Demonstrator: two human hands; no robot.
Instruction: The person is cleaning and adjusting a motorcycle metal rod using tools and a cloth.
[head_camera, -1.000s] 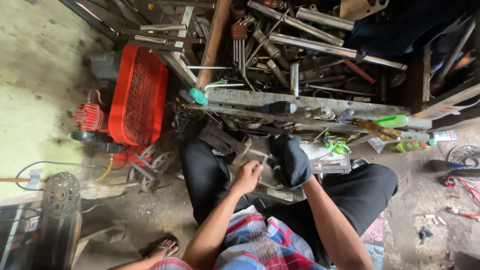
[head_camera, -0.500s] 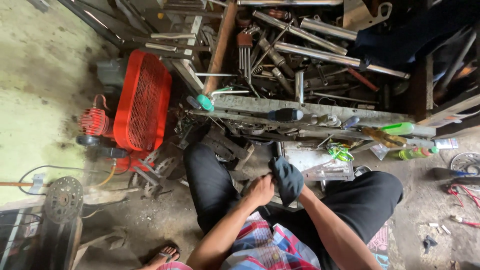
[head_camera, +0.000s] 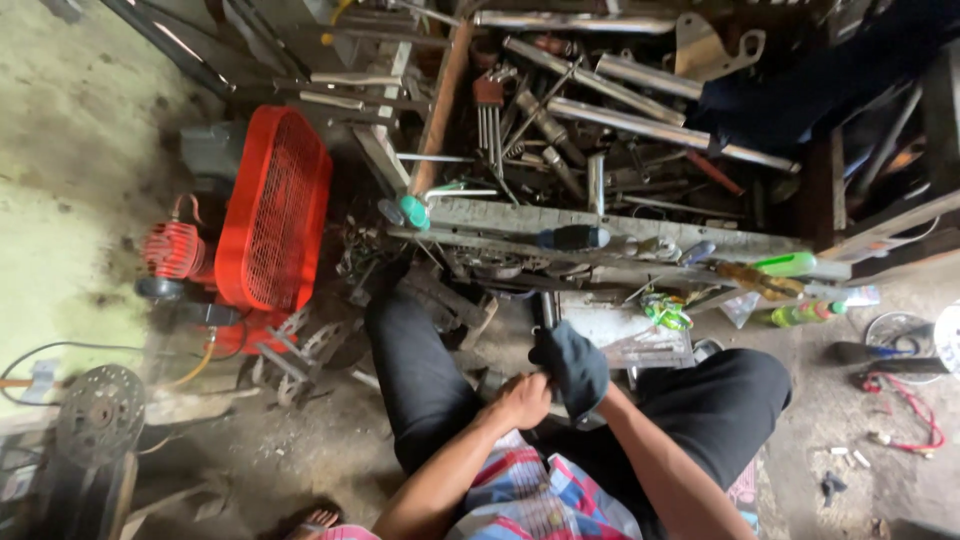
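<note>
The person sits low among workshop clutter, knees apart in black trousers, forearms meeting in front of the lap. The right hand (head_camera: 573, 365) wears a dark glove (head_camera: 585, 375) and its fingers are curled; whether they close on anything cannot be told from this view. The bare left hand (head_camera: 522, 402) sits just beside it, touching the glove at the wrist edge, fingers bent inward as if pinching the cuff, though the exact grip is hidden.

Just beyond the hands a flat grey metal plate (head_camera: 625, 335) lies on the floor, with a crumpled green and yellow wrapper (head_camera: 668, 311) on its far corner. Above that runs a long worn plank (head_camera: 600, 225) carrying a dark-handled tool (head_camera: 572, 237) and a teal-capped handle (head_camera: 412, 211) at its left end. At the plank's right end lie a bright green screwdriver handle (head_camera: 786, 264) and an amber one (head_camera: 752, 282); a small green bottle (head_camera: 800, 314) with a pale label lies on its side near them.

Further back, chrome tubes (head_camera: 640, 120) and loose steel bars are heaped together, and a dark blue cloth (head_camera: 800, 100) is draped over them on the right. On the left stands a red compressor (head_camera: 270, 225) with a mesh guard, a toothed sprocket (head_camera: 98, 412) near it on the concrete floor (head_camera: 60, 200). A red cable (head_camera: 905, 400) curls at the far right.
</note>
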